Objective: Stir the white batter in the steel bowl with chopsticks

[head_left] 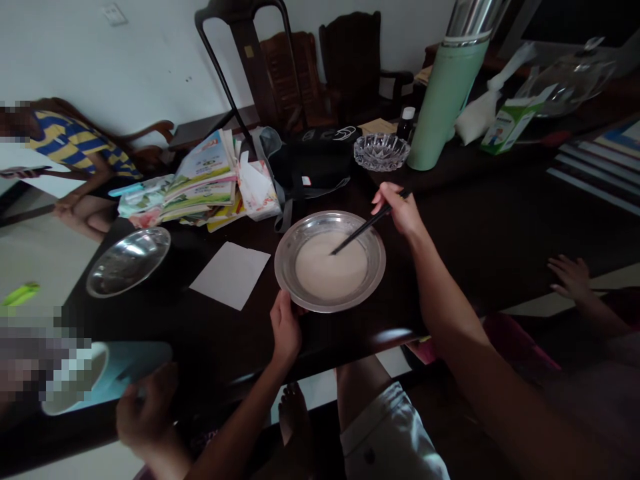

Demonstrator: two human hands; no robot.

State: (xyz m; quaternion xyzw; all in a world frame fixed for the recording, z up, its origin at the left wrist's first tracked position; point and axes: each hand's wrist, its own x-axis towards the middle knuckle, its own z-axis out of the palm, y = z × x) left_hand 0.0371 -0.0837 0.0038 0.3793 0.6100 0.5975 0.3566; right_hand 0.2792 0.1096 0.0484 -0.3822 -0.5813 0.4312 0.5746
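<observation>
A shallow metal bowl (pixel 379 273) stands on the dark table, holding a pale, milky liquid (pixel 325 277). My left hand (pixel 286 327) grips its near left rim, thumb at the edge and the other fingers mostly hidden beneath. Above the far right side of the bowl, my right hand (pixel 399 208) is closed around dark chopsticks (pixel 361 231). They slant down to the left, with their tips in the liquid. A white sheet of paper (pixel 231 275) lies left of the bowl.
An empty metal bowl (pixel 129 262), books (pixel 203 180) and a tissue pack (pixel 257 187) are to the left. Beyond are a glass ashtray (pixel 381 153) and green thermos (pixel 447 100). Other people's hands are near a light-blue cup (pixel 135 360) and at the right table edge.
</observation>
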